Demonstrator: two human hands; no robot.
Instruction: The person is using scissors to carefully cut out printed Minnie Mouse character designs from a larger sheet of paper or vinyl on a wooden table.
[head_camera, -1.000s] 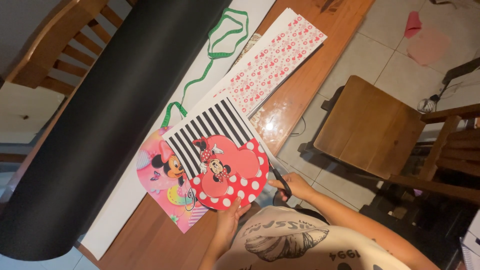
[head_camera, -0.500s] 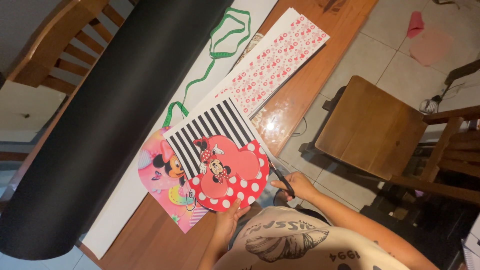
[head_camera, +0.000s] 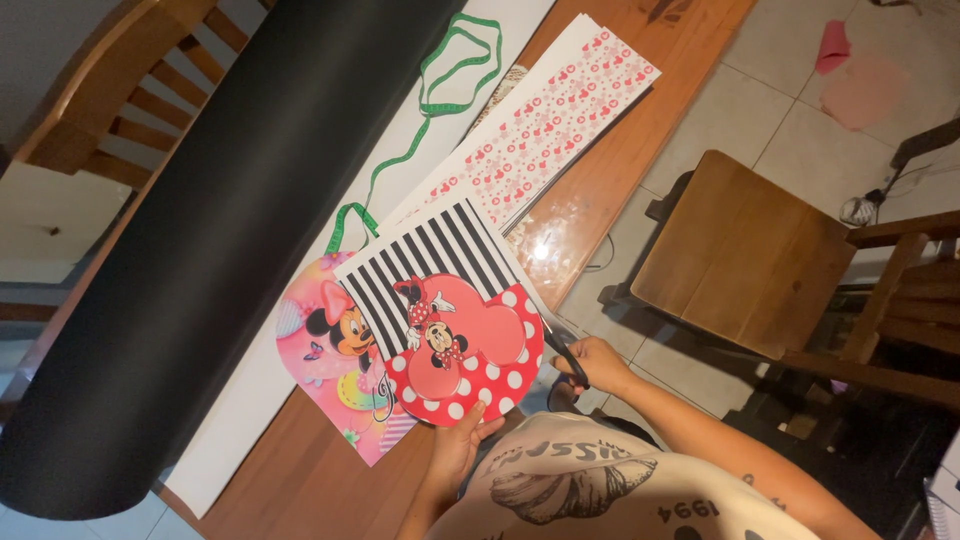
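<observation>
Cutting cleanly means the left hand (head_camera: 458, 448), pinching the red dotted heart sheet (head_camera: 465, 352) by its near edge, feeds it steadily toward the right hand (head_camera: 592, 366), clenched on black scissors (head_camera: 566, 355) at the sheet's edge

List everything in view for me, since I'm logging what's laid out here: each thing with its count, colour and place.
black roll: one, black, lying along the table's left side
white sheet: one, white, under the roll
measuring tape: one, green, looped beside the roll
patterned paper: a few stacked sheets, white with red hearts, upper table
striped card: one, black and white, mid table
cartoon-mouse sheet: one, pink, under the striped card
heart cutout: one, red with white dots, near edge
scissors: one pair, dark
table: one, brown wood
chairs: two wooden, right and upper left
left hand: holds the cutout's lower edge
right hand: holds the scissors
</observation>
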